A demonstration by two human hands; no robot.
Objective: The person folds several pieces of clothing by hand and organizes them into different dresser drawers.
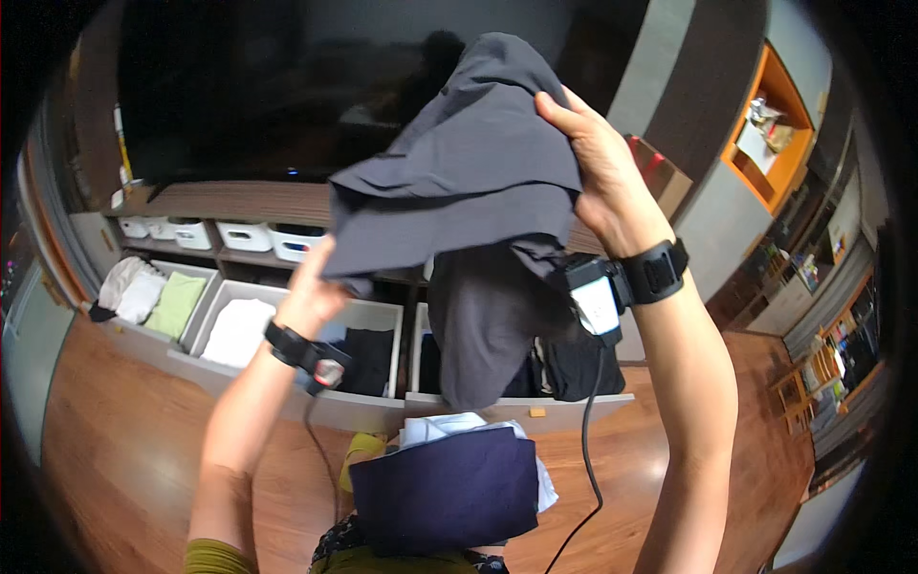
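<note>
A dark grey garment (469, 182) is lifted in front of me, partly folded, with one loose part hanging down over the drawers. Its exact kind cannot be told. My left hand (316, 287) is closed on its lower left corner; some of the fingers are behind the cloth. My right hand (607, 172) grips the upper right side, thumb in front and the other fingers behind. Below, a folded navy cloth (445, 488) lies at my lap on top of white and light blue folded cloths (459, 428).
An open drawer (397, 378) holds white, blue and black clothes; another drawer (612, 397) holds dark ones. Green cloth (178, 304) lies in the left section. White bins (246, 236) fill the shelf under a large black screen (258, 96). Cables (595, 469) trail from both wrist devices.
</note>
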